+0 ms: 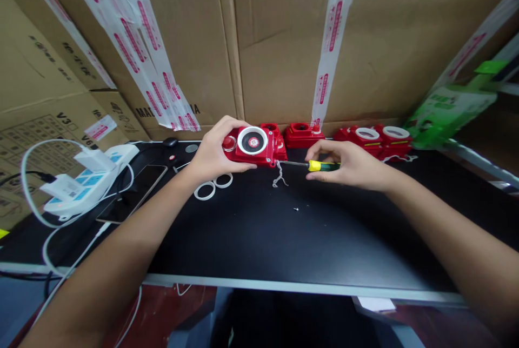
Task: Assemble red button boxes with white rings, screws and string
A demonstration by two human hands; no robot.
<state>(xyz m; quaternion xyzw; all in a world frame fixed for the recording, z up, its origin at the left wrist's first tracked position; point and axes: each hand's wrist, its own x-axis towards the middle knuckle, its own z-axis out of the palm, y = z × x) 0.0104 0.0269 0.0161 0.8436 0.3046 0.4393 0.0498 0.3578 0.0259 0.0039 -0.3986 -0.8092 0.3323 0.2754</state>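
My left hand (219, 151) grips a red plastic device (265, 154) by its left side, thumb along the lower edge. On its upper face is a round black disc framed by a white ring (243, 141), and a red knob sits at its left. A short twisted whitish cord (278, 176) hangs from the lower right corner. In my right hand (344, 164) is a screwdriver (324, 166) with a yellow and dark green handle. Its shaft points left, the tip at or close to the device's right end; contact is unclear. A small screw (295, 209) lies on the black tabletop.
Several similar red devices (304, 136) line the back against tall cardboard (279, 40). Two loose white rings (205, 191) lie left of centre. Farther left are a phone (135, 191) and a power strip (87, 183) with cables. A green-and-white pouch (450, 113) stands back right.
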